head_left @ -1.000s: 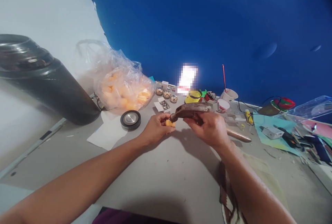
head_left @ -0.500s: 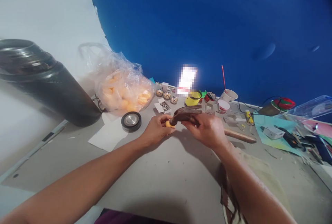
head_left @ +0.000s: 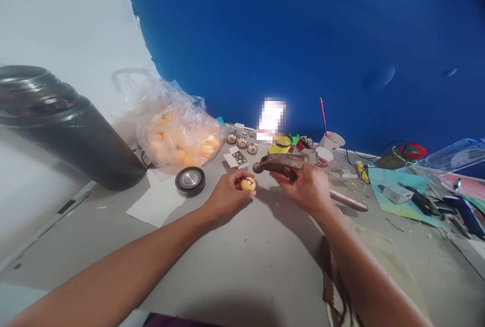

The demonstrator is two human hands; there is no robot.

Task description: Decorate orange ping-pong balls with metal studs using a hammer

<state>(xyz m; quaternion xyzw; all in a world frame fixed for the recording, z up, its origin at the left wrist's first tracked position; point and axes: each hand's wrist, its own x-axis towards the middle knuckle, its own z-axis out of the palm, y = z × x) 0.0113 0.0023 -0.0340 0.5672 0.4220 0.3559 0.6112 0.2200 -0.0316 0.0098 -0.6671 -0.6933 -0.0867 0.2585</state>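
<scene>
Between the fingers of my left hand [head_left: 230,191] is a small orange ball [head_left: 248,184] with a few shiny metal studs on its top. My right hand [head_left: 307,188] grips a claw hammer [head_left: 278,162] close to its head, and the wooden handle sticks out behind the hand to the right. The hammer's face is just up and right of the ball, apart from it. Beyond my left hand lies an open small white box [head_left: 239,158] full of shiny tacks. Three balls covered in metal studs [head_left: 242,142] sit in a row behind that box.
A clear plastic bag of orange balls [head_left: 178,140] and a large dark bottle [head_left: 71,130] stand at left. Nearer are a round black lid [head_left: 190,180] and white paper [head_left: 151,208]. At right are cups [head_left: 332,140], a teal sheet [head_left: 382,180] with tools, and a cloth [head_left: 386,256].
My right hand has lifted the hammer's head off the ball, up and slightly right. Metal studs on the ball now show. My left hand keeps its hold; the view has shifted slightly.
</scene>
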